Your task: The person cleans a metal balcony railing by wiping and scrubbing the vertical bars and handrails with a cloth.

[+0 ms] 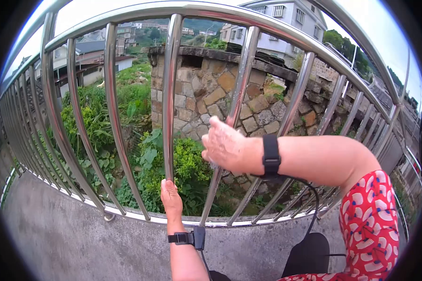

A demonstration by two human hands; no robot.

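Observation:
My left hand is at the lower part of an upright metal railing bar, thumb pointing up along it and the other fingers mostly hidden. To the right and higher, my right hand is closed around the middle of the neighbouring bar, its back towards me. The skin looks wet or soapy. A small whitish, shiny bit shows below this hand; I cannot make out what it is. Both wrists wear black straps with small devices and cables.
The curved stainless railing runs across the view, with its white lower rail above a grey concrete floor. Beyond it are leafy plants, a stone-walled structure and houses. My dark-clothed knee is at the bottom.

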